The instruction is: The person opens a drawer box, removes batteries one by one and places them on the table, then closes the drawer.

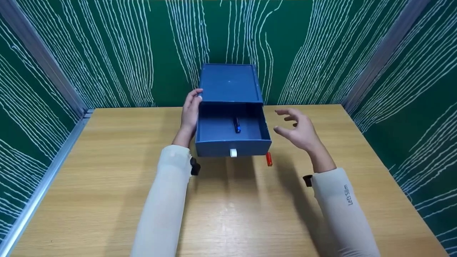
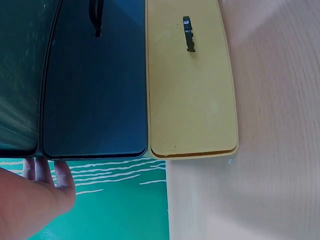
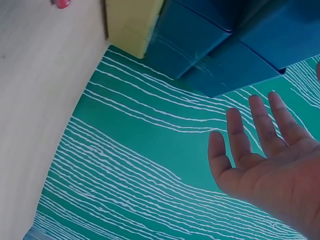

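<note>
A stacked drawer unit stands at the back of the table, its blue top drawer point(image 1: 234, 147) pulled out. Inside that drawer lies a small dark blue, pen-like stick point(image 1: 237, 125) with a brighter blue end. My left hand point(image 1: 191, 114) rests against the unit's left side; in the left wrist view its fingers point(image 2: 64, 175) touch the edge of the casing. To the right of the drawer, my right hand point(image 1: 300, 130) hovers apart from it, fingers spread and slightly bent, holding nothing. A small red cylinder point(image 1: 269, 159) lies on the table near the drawer's front right corner.
Below the open drawer, the left wrist view shows a closed blue drawer point(image 2: 95, 90) and a closed yellow drawer point(image 2: 192, 100) with a dark handle. The wooden table point(image 1: 225, 217) is bounded by green walls point(image 1: 171, 82) with white wavy lines and metal corner posts.
</note>
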{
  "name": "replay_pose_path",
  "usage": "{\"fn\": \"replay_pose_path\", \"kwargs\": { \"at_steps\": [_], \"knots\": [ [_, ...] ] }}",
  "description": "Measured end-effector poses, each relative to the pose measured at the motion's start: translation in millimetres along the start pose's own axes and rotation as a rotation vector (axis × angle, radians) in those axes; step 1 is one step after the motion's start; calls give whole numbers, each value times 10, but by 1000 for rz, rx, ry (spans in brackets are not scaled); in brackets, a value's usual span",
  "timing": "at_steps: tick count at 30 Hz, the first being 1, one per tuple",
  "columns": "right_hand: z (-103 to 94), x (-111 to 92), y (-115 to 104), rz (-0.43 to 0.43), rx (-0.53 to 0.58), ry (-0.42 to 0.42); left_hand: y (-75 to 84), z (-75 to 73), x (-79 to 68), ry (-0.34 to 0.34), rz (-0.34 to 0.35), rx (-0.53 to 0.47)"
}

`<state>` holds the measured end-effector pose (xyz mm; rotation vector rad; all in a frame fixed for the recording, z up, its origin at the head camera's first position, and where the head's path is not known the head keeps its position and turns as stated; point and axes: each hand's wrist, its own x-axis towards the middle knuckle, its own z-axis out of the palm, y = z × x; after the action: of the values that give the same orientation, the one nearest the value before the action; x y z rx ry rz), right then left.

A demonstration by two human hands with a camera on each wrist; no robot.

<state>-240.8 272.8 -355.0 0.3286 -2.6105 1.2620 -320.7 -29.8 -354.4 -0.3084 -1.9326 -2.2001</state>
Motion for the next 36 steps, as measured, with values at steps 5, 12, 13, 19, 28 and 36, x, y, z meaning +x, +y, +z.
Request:
{"fn": "replay_pose_path", "kwargs": {
  "at_steps": [5, 12, 13, 19, 28, 36],
  "knots": [
    [1, 9, -83, -25, 21, -1, -4, -14, -9, -8, 11, 12],
    [32, 39, -150, -84, 27, 1, -14, -29, -19, -3, 3, 20],
    [36, 43, -155, -88, 26, 3, -11, -29, -21, -4, -1, 22],
    [35, 50, -219, -127, 18, 7, -33, -23, 4, -7, -12, 7],
    [84, 67, -326, -173, 19, -19, -13, -22, 0, -17, -7, -3],
    [159, 130, -432, -184, -12, -60, 16, -10, -11, -16, 0, -1]
  ]
}}
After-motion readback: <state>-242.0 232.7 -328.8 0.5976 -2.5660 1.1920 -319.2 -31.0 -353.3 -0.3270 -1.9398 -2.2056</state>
